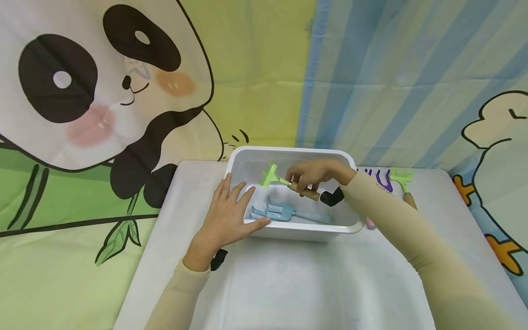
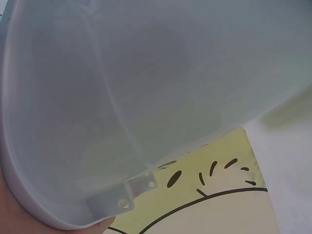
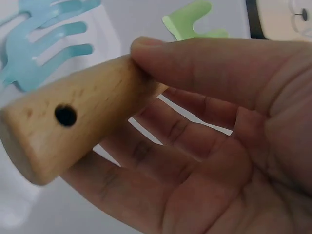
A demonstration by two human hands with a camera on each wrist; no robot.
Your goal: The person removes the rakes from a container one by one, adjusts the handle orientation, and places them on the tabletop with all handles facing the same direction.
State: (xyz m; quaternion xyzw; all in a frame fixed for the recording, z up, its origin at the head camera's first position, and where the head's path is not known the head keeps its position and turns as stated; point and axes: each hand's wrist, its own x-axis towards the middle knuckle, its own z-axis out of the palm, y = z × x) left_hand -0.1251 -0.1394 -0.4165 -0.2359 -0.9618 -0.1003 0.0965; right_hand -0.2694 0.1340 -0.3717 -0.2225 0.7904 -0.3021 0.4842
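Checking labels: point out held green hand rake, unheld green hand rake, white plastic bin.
Held green hand rake (image 3: 90,103): right wrist view, wooden handle.
Unheld green hand rake (image 1: 402,179): head view, tined head.
White plastic bin (image 1: 293,233): head view, front outer wall.

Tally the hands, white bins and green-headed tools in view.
Hands: 2 (left hand, right hand)
White bin: 1
Green-headed tools: 2 (held tool, unheld tool)
Total: 5

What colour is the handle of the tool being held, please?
The handle is light brown, clearest in the right wrist view.
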